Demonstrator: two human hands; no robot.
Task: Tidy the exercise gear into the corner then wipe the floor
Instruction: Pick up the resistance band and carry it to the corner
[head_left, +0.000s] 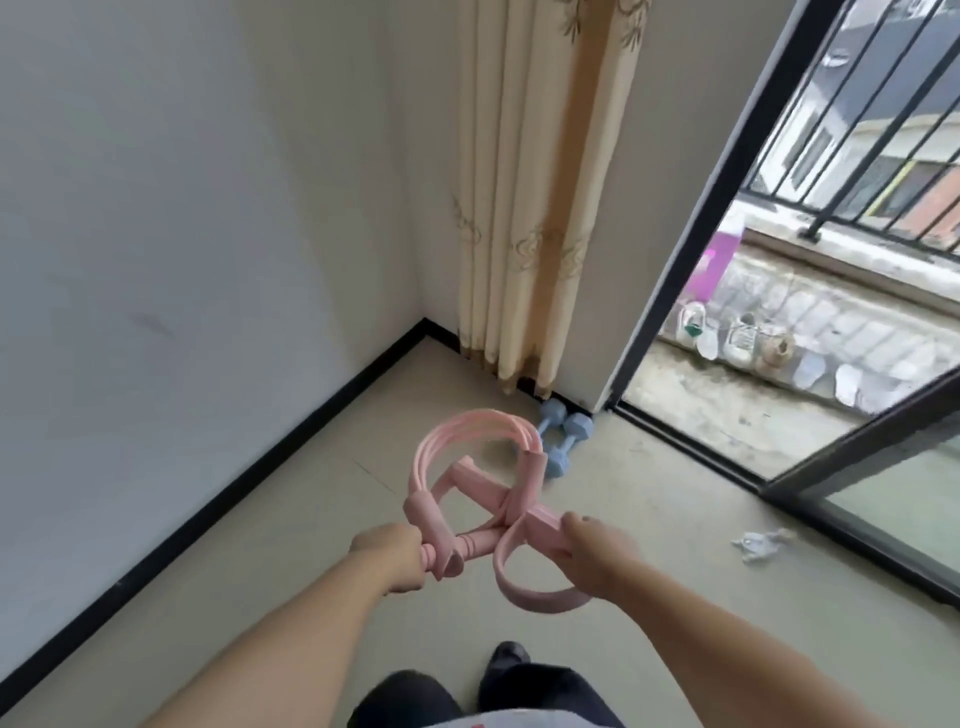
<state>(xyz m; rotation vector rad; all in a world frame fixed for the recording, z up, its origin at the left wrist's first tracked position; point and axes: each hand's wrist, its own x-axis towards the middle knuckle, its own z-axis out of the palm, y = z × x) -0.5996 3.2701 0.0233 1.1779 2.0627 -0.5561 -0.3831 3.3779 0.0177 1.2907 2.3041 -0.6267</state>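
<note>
Pink pull band (467, 499) gripped by left hand (392, 556) and right hand (597, 553), tidying step; next, set down by dumbbells (563, 439) in corner.

My left hand (392, 558) covers the end of the pink exerciser (483, 499) handle, and my right hand (597, 558) hides the far end of its flat bar, so neither tip shows. The pink loops cross in front of the blue dumbbells (566, 434), hiding the near end of one, and the curtain (524, 208) runs off the top edge. Beyond the doorway the shoes (727, 338) are smeared, and the crumpled scrap (761, 543) on the floor is too small to identify.
</note>
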